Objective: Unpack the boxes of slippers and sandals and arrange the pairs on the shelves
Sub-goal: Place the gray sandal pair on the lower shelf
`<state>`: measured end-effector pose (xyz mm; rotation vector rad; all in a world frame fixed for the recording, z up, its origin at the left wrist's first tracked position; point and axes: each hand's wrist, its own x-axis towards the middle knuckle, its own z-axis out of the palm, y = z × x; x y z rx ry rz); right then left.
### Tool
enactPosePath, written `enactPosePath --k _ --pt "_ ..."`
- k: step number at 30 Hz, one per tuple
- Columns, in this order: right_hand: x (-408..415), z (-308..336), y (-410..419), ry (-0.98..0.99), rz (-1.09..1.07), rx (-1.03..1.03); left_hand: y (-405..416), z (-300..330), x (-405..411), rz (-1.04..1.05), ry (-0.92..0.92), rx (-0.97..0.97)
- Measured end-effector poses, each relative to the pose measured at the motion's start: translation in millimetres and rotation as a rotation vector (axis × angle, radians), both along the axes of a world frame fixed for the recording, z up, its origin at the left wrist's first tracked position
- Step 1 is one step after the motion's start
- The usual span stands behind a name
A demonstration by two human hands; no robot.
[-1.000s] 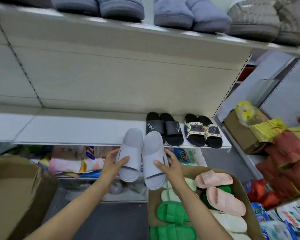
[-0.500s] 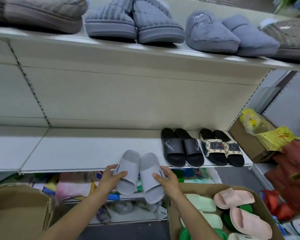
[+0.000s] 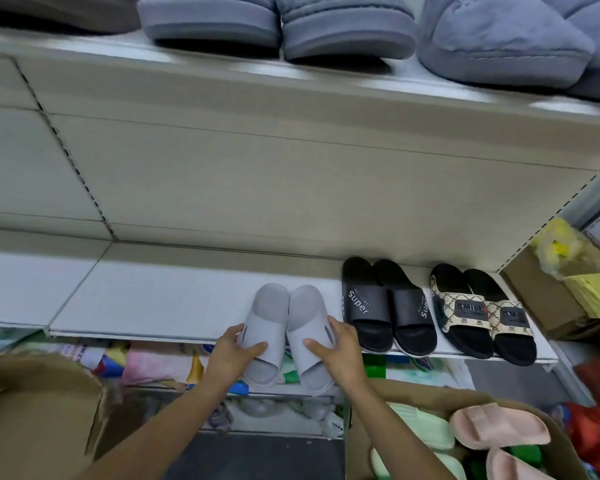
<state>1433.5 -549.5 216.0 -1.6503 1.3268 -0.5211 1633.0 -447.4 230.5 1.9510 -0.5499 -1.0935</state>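
Note:
A pair of light grey slides [image 3: 284, 323] lies side by side, heels on the white middle shelf [image 3: 160, 299] and toes hanging over its front edge. My left hand [image 3: 234, 351] grips the left slide by its strap, thumb on top. My right hand [image 3: 336, 348] grips the right slide the same way. Right of them stand a black "Super" pair [image 3: 385, 306] and a patterned black-and-beige pair [image 3: 482, 311]. A cardboard box [image 3: 361, 431] at bottom right holds pink slides [image 3: 499, 427], pale green ones [image 3: 420, 427] and more.
Grey plush slippers [image 3: 278, 22] fill the top shelf. Another cardboard box [image 3: 39, 420] sits at lower left. A brown box with yellow packets [image 3: 568, 278] stands to the right. Packaged goods [image 3: 153, 362] crowd the shelf below.
Both hands have carried the grey pair forward and set its heels onto the middle shelf, left of the black pair. My view has tilted upward.

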Motion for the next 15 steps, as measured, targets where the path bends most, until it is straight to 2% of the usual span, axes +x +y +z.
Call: enactPosePath --k 5,10,15 --pt "14 -6 -22 0.034 -0.048 -0.014 -29 -10 10 -0.107 -0.197 0.049" --pt "35 -9 -39 0.109 -0.09 -0.037 -67 -49 33 -0.179 -0.392 0.117" --pt "53 -16 -64 0.225 -0.099 -0.097 -93 -34 40 -0.236 -0.435 0.107"
